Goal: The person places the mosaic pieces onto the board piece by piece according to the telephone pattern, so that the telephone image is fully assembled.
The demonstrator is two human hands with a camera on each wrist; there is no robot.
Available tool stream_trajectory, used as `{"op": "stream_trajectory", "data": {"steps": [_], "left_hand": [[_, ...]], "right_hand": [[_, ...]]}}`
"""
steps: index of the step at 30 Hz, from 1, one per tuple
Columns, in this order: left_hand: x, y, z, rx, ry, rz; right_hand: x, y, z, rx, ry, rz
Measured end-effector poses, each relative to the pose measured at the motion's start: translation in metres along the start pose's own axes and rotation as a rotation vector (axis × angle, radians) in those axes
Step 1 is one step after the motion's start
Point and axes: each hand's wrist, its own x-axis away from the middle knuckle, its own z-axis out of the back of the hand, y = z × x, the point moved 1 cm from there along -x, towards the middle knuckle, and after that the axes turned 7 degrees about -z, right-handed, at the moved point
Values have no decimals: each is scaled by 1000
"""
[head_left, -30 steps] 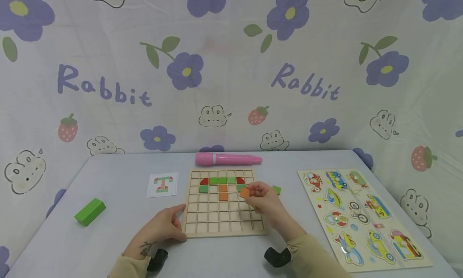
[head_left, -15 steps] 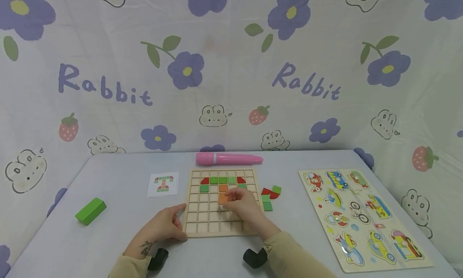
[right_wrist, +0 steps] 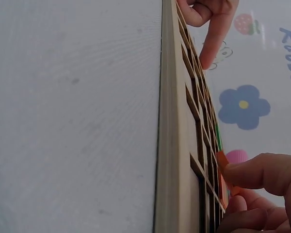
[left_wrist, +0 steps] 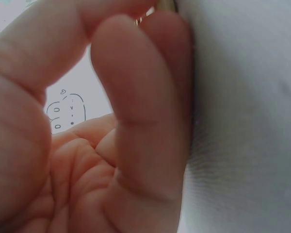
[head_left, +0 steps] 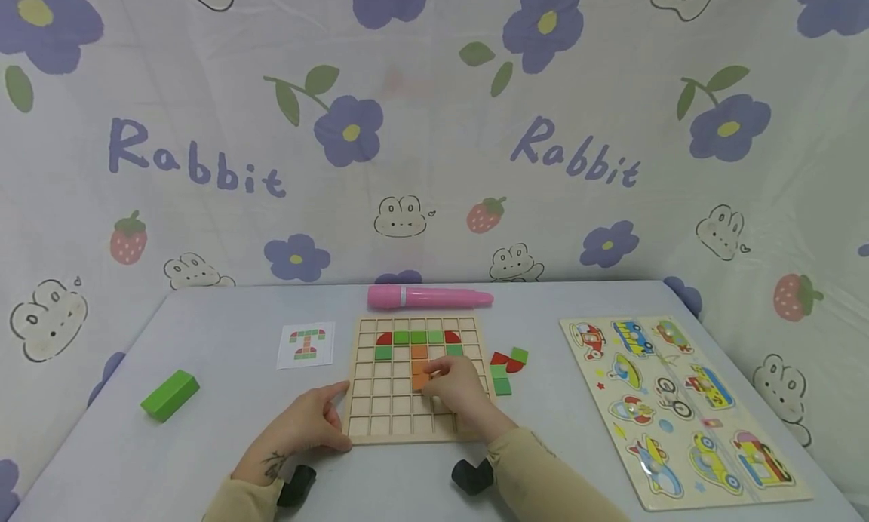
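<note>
In the head view, my right hand (head_left: 458, 390) pinches an orange square tile (head_left: 419, 383) between thumb and fingertips. That tile, seen tilted in the right wrist view as an orange piece (right_wrist: 223, 162), is at a cell of the wooden grid board (head_left: 380, 425). Above it on the board lie orange tiles (head_left: 419, 351), a row of green tiles (head_left: 418, 338) and red quarter-round tiles (head_left: 384, 339). My left hand (head_left: 302, 424) touches the board's left edge with index finger and thumb. Its other fingers (left_wrist: 145, 116) bend loosely in the left wrist view.
Loose green and red tiles (head_left: 501, 371) lie right of the board. A pattern card (head_left: 306, 345) and a green block (head_left: 170, 396) are to the left. Behind stands a pink marker-shaped object (head_left: 431, 297) lying flat. A vehicle peg puzzle (head_left: 679, 416) occupies the right side.
My right hand has carried the orange tile left from the board's right side to the middle column, then slightly lower. The left hand has stayed at the board's edge.
</note>
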Motion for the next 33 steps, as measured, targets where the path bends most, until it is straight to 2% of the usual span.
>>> {"op": "stream_trajectory", "data": {"steps": [17,23,28,33], "left_hand": [[0,1,0,-20,6,-3],[0,0,1,-23,-1,-23],[0,-1,0,-20,-1,-21],[-1,-2,0,-13,-2,-12]], "right_hand": [[-1,-1,-2,90,32,-3],[-2,0,-2,90,25,-3],[-2,-4,7,83,19,44],[0,-13,29,9,44,124]]}}
